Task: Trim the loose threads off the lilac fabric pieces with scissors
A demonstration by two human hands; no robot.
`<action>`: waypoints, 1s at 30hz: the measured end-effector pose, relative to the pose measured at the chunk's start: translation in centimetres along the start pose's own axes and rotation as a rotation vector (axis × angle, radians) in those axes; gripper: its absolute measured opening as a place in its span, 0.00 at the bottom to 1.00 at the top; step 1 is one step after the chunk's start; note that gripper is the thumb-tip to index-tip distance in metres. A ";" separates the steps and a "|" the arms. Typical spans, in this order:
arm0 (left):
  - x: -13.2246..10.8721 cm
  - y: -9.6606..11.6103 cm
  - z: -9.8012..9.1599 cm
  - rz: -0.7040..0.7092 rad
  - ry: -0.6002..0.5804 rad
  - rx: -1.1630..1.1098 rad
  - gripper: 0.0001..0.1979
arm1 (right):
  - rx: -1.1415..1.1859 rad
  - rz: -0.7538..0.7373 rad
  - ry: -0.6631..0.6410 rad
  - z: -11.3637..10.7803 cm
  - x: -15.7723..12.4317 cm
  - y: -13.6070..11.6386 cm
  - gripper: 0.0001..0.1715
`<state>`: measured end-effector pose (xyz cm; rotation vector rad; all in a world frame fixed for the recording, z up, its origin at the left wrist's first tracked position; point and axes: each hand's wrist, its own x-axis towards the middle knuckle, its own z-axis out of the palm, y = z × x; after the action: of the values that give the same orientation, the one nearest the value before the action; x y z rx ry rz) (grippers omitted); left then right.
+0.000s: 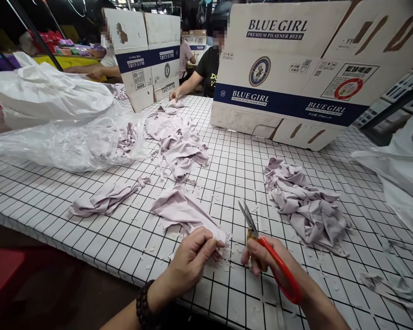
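Note:
My left hand (192, 256), with a dark bead bracelet at the wrist, pinches the near corner of a pale lilac cloth piece (184, 208) lying on the checked table (241, 160). In my right hand (271, 259) is a pair of scissors (282, 270) with red handles, its blades slightly apart and pointing away from me, beside the cloth but not touching it. Another lilac piece (106, 198) lies to the left. A crumpled lilac pile (306, 206) sits on the right, and a longer heap (179, 142) stretches toward the back. Small pale scraps are scattered around my hands.
Blue Girl cartons (278, 55) (149, 57) stand upright at the back. Plastic bags (55, 96) bulge at the left, and a white bag (402, 160) lies at the right edge. Across the table, a person in a black shirt (206, 68) reaches to the far cloth. A red stool (7, 270) is below left.

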<state>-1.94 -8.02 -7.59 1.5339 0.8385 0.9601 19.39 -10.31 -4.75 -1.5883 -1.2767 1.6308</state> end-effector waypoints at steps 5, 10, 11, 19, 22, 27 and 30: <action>0.1 0.8 0.3 0.051 -0.107 0.232 0.14 | 0.494 -0.038 -0.044 3.1 1.1 0.5 0.22; 0.2 1.9 -1.8 0.048 -0.100 0.461 0.26 | 0.732 -0.082 0.096 4.2 3.0 -0.8 0.17; 0.2 1.7 -2.4 0.021 -0.014 0.457 0.23 | 0.748 -0.089 0.083 3.6 3.2 -1.5 0.16; 0.1 -3.2 -6.4 -0.240 0.393 0.854 0.19 | 0.595 -0.352 0.167 -1.7 3.8 -8.1 0.11; 1.0 -3.4 -6.8 -0.229 0.446 0.703 0.08 | 0.516 -0.459 0.227 -2.8 3.8 -9.9 0.09; 3.2 -1.2 -6.8 -0.195 0.420 0.432 0.13 | 0.317 -0.562 0.534 -6.8 3.3 -9.8 0.11; 4.2 -0.1 -5.9 -0.222 0.306 0.136 0.14 | -0.004 -0.260 0.776 -9.2 2.6 -8.2 0.12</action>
<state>-5.54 -1.79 -6.58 1.3895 1.2857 1.0027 25.75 -2.28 2.48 -1.7142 -0.9923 0.7217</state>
